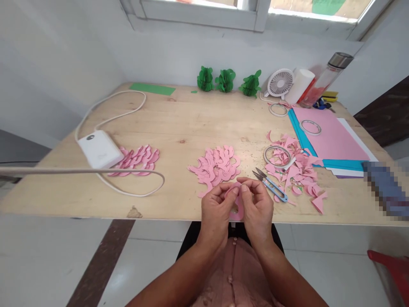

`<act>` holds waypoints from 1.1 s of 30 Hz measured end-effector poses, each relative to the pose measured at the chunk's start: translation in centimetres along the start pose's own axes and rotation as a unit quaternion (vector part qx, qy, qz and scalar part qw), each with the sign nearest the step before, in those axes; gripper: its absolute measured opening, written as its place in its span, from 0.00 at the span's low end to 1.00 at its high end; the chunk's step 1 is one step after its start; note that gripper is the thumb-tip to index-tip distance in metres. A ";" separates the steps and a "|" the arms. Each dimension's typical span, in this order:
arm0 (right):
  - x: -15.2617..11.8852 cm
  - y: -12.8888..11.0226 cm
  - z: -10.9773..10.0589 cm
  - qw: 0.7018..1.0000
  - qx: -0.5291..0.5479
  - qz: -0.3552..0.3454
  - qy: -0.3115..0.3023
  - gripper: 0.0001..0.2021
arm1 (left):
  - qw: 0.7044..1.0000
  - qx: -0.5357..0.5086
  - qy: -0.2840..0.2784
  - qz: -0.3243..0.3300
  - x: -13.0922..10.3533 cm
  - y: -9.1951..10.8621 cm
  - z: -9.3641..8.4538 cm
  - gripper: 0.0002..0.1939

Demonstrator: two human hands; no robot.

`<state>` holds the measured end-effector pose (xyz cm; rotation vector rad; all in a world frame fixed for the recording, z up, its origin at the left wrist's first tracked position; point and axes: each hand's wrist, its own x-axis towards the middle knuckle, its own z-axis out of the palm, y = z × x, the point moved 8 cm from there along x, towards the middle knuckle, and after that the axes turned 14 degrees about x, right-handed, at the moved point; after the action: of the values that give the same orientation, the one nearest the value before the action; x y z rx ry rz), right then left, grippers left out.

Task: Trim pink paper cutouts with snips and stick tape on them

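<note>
The held piece (pixel 238 214) is matt paper; the tabletop (pixel 179 123), smooth wood.

head view | left hand (pixel 217 209) and right hand (pixel 258 209) both pinched a pink paper piece (pixel 240 209) at near edge of table (pixel 179 123) | pink cutouts (pixel 215 164) lay just beyond left hand | snips (pixel 271 185) lay near right hand, beside pink scraps (pixel 300 171) | tape ring (pixel 277 147) sat on scraps | three green paper figures (pixel 225 81) stood by wall (pixel 166 47)

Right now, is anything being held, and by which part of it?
Yes: a pink paper piece, pinched near its far end by both hands, the left hand and the right hand. The exact grip is partly hidden.
</note>
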<state>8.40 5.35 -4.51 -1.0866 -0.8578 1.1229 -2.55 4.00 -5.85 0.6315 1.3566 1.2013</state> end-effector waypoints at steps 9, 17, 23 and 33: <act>-0.3 -0.1 0.3 1.000 -0.014 -0.009 -0.012 0.06 | 1.000 -0.013 0.016 0.002 0.1 -0.1 -0.2 0.08; -0.2 0.4 0.2 1.000 -0.016 -0.011 -0.004 0.07 | 0.999 -0.030 0.011 0.000 0.0 -0.3 -0.2 0.07; -0.1 0.5 0.2 1.000 -0.025 -0.006 -0.005 0.07 | 0.999 -0.027 0.015 -0.014 0.0 -0.4 -0.2 0.09; -0.3 0.4 0.1 0.999 -0.040 0.002 0.000 0.07 | 0.999 -0.030 0.019 -0.012 0.0 -0.3 -0.3 0.09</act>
<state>8.09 5.15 -4.88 -1.1554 -0.9072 1.0996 -2.76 3.86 -6.15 0.5521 1.3511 1.2349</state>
